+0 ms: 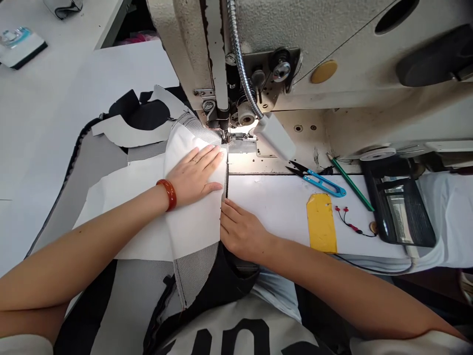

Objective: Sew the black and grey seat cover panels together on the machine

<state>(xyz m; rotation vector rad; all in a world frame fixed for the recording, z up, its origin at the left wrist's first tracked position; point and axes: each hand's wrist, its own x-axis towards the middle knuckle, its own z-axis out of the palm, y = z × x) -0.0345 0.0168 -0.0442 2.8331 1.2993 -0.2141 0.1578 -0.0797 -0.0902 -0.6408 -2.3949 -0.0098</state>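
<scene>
My left hand (pixel 195 172) lies flat on a white fabric panel (pixel 199 222), fingers stretched toward the needle area of a sewing machine (pixel 244 79). The panel belongs to a larger grey and black fabric piece (pixel 103 153) spread to the left and down over my lap. Its right edge runs up to the presser foot (pixel 224 135). At that edge, lower down, my right hand (pixel 242 231) has its fingers curled and closed on the fabric; the fingertips are partly hidden. A lamp on a bendy metal neck (pixel 275 135) lights the stitching spot.
Right of the fabric lie blue thread snips (pixel 321 182), a green pencil (pixel 351 182), a yellow card (pixel 321 222), a beaded cord (pixel 351 227) and a black case (pixel 399 207). A white and blue object (pixel 20 44) rests at the far left. The machine arm overhangs the work.
</scene>
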